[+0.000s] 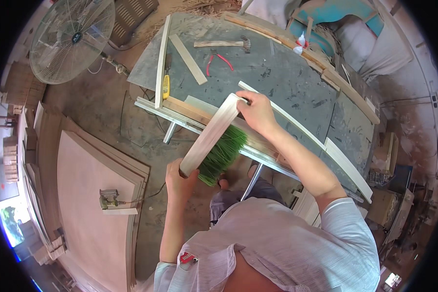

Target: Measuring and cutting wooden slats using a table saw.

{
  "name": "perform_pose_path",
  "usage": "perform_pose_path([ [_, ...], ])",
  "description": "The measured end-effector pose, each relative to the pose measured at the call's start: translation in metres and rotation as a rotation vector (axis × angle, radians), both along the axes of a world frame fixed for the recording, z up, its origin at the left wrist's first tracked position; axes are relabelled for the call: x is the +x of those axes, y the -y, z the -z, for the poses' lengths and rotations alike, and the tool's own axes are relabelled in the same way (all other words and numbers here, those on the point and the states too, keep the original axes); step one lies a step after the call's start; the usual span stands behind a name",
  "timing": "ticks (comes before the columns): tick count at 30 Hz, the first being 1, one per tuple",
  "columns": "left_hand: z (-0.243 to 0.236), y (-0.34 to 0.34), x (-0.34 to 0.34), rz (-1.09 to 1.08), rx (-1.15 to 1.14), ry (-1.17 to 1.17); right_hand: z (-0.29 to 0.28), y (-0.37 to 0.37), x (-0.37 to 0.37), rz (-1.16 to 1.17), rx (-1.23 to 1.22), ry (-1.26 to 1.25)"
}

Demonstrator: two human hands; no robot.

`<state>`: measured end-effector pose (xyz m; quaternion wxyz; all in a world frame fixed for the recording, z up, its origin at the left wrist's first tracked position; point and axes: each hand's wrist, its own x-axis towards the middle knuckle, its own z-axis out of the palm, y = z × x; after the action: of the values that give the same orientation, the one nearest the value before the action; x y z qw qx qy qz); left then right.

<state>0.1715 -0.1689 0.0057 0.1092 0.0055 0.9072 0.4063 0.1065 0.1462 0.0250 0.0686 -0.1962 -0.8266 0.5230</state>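
Note:
My left hand (180,181) grips the lower end of a long pale wooden brush back (208,134), and my right hand (254,108) holds its upper end with bent fingers. Long green bristles (223,153) hang from it, over a metal rail (170,118) along the near edge of the grey worktable (297,92). A wooden board (190,108) lies along that edge, partly hidden by the brush. A yellow-handled tool (166,86) lies left of my hands, and a pale strip (282,117) lies just beyond my right hand.
A hammer (214,44), red pliers (219,62) and loose strips (187,57) lie on the table. A large fan (70,39) stands upper left. Stacked plywood sheets (95,170) bear a nail gun (109,198) at left. Cardboard boxes (389,153) stand at right.

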Motion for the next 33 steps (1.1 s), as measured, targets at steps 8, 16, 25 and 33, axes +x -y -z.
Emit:
perform_pose_path([
  [8, -0.008, -0.012, -0.072, 0.231, -0.013, -0.018, 0.037, -0.042, -0.081, -0.102, -0.075, 0.032],
  [16, 0.033, -0.016, -0.154, 0.114, 0.303, 0.381, 0.025, -0.047, -0.045, -0.004, 0.18, -0.151],
  [25, 0.096, 0.019, -0.268, 0.103, 0.552, 0.578, 0.027, -0.07, 0.17, 0.017, 0.086, 0.14],
  [33, 0.113, 0.043, -0.302, 0.106, 0.422, 0.478, 0.057, -0.169, 0.333, 0.417, 0.48, 0.361],
])
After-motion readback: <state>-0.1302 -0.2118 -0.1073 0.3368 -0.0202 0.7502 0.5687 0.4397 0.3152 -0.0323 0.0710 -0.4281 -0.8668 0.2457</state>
